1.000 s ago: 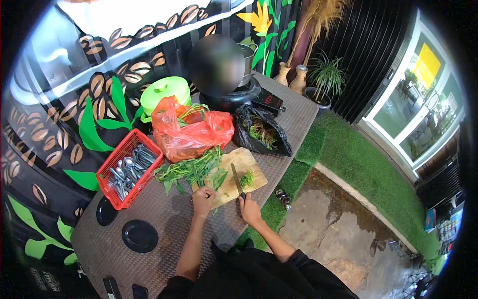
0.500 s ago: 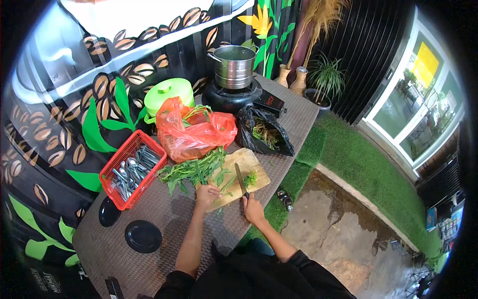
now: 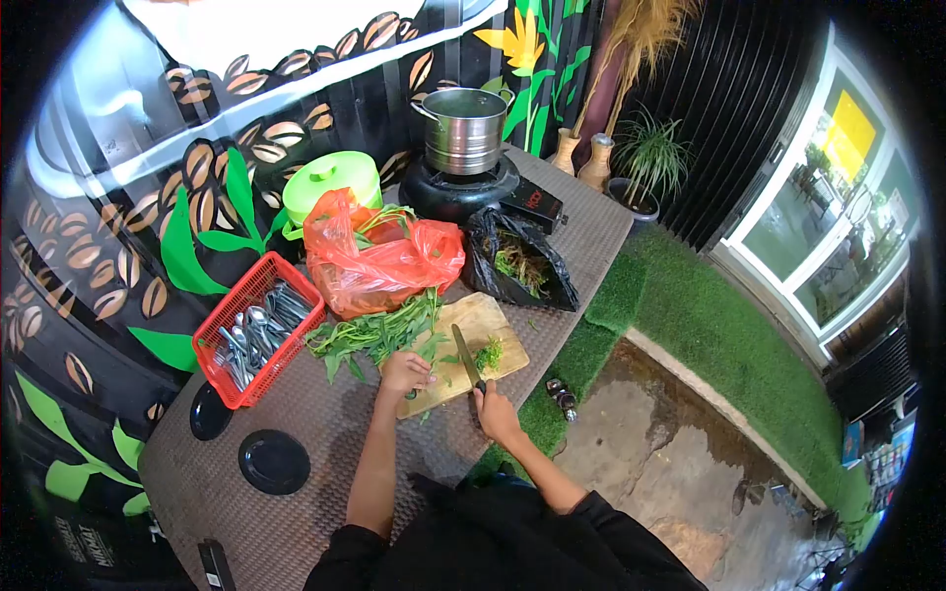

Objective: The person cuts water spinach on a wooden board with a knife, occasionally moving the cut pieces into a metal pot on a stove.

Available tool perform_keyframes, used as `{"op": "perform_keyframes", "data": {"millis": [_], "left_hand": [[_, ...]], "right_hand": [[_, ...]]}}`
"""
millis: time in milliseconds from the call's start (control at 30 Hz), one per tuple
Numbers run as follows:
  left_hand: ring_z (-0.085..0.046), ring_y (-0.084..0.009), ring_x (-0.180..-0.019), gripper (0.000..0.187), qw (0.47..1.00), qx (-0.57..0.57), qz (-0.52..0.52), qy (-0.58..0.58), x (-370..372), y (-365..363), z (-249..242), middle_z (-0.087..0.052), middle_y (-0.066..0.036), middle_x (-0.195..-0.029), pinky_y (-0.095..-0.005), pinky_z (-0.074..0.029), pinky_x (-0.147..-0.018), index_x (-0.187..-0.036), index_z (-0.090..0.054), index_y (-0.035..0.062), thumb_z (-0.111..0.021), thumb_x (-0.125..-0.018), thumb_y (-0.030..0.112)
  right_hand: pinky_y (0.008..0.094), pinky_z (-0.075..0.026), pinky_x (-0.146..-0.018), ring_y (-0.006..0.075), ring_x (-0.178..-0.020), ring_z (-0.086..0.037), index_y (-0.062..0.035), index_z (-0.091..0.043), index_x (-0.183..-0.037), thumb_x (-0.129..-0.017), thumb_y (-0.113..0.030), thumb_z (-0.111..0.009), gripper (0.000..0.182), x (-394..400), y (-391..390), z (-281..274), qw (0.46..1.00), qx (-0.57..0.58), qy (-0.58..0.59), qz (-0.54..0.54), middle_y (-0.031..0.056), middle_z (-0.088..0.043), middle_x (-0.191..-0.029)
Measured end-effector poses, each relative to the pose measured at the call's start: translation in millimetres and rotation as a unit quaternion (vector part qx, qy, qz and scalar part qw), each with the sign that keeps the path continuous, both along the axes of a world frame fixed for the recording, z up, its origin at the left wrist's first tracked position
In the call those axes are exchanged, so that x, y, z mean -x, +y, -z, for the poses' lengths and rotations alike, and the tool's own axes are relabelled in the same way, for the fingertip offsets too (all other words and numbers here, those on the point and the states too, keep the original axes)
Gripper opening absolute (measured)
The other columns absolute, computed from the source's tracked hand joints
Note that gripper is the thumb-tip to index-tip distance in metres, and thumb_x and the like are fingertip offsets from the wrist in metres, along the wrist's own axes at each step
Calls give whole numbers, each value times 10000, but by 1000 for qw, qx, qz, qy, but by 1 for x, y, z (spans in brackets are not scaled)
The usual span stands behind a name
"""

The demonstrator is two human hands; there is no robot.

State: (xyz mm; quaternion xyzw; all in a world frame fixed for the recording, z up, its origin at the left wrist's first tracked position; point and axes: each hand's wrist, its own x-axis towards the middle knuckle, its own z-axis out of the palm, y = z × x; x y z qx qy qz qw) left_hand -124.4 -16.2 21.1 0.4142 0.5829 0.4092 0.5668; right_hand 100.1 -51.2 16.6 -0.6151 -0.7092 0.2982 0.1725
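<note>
My right hand (image 3: 495, 415) grips the handle of a knife (image 3: 465, 357) whose blade lies across a wooden cutting board (image 3: 485, 317). Just right of the blade sits a small pile of chopped greens (image 3: 490, 353). My left hand (image 3: 405, 373) presses on leafy green stems (image 3: 374, 335) at the board's left edge, fingers curled over them. The bunch of greens spreads left off the board onto the table.
An orange plastic bag (image 3: 379, 264) of greens and a black bag (image 3: 519, 262) of scraps stand behind the board. A red basket (image 3: 254, 327) of spoons is at left, a green lidded pot (image 3: 329, 182) and a steel pot (image 3: 464, 130) on a stove behind. Two black lids (image 3: 274, 461) lie nearby.
The knife blade has shifted slightly left along the board, and my left hand has slid a little up onto the stems. The camera view has shifted a bit.
</note>
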Motion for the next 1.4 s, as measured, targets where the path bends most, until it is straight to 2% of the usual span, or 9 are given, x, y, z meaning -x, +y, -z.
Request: {"op": "perform_keyframes", "data": {"millis": [333,400,633,767,867,1067,1167,1333,1400], "left_hand": [[-662,-236,-764,256,990,-83,-57,-99,1,-7,-5,-626,-188,-874,-311,-587,-680,-982,-573,-114,-634,-733,-125],[-659,-241,-793,243,992,-61,-33,-102,3,-11,-6,-623,-190,-909,-311,-579,-717,-993,-573,-112,-621,-755,-112],[-637,-277,-928,243,985,28,-27,-171,-1,-13,-15,-597,-216,-1064,-315,-537,-847,-1076,-559,-121,-515,-839,-97],[-622,-281,-974,261,986,-15,-18,-166,-4,-10,-20,-588,-214,-1104,-315,-524,-870,-1107,-545,-126,-477,-857,-97],[-624,-248,-975,282,987,-105,14,-124,-4,-4,-20,-602,-190,-1093,-306,-525,-851,-1120,-541,-123,-452,-852,-127],[-627,-187,-945,257,972,-234,-10,31,-14,-4,-36,-644,-109,-992,-274,-532,-807,-997,-652,-48,-581,-763,-130],[-636,-171,-863,202,963,-257,-69,37,-18,-6,-36,-646,-97,-938,-258,-535,-761,-918,-683,-32,-652,-727,-92],[-634,-153,-784,154,924,-312,-146,167,-24,-16,-52,-654,-116,-906,-245,-509,-690,-880,-684,-27,-713,-730,-14],[-634,-142,-747,138,910,-329,-166,191,-24,-17,-61,-663,-110,-853,-239,-500,-662,-865,-683,-26,-715,-734,6]], "right_hand": [[571,-456,-643,497,-721,-577,24,-399,-1040,-956,-348,-376,382,3,1,0,1000,-11,-4,-3,324,-595,-764],[548,-472,-683,477,-762,-589,-1,-390,-1115,-960,-361,-352,395,3,2,1,1000,19,-25,2,300,-606,-805],[552,-471,-682,483,-757,-588,-2,-395,-1100,-958,-366,-357,392,4,1,-2,999,9,-31,2,304,-605,-800],[551,-470,-685,483,-761,-585,-3,-400,-1053,-956,-363,-366,375,3,-1,-5,1000,11,-24,12,301,-605,-804],[554,-465,-672,490,-755,-580,9,-405,-1066,-955,-367,-373,393,2,2,2,1000,-3,-8,11,316,-597,-788],[558,-459,-673,498,-759,-576,27,-411,-1089,-954,-360,-383,411,1,1,2,1000,-8,10,11,333,-591,-785],[558,-459,-675,497,-762,-576,33,-411,-1099,-954,-356,-383,417,0,1,2,1000,-5,12,6,332,-593,-792],[542,-477,-612,471,-691,-589,10,-412,-1036,-953,-339,-392,359,0,0,5,999,-44,5,13,294,-599,-730],[554,-462,-674,491,-758,-581,45,-396,-1164,-957,-372,-364,467,-1,0,3,1000,-4,8,8,330,-595,-789]]}}
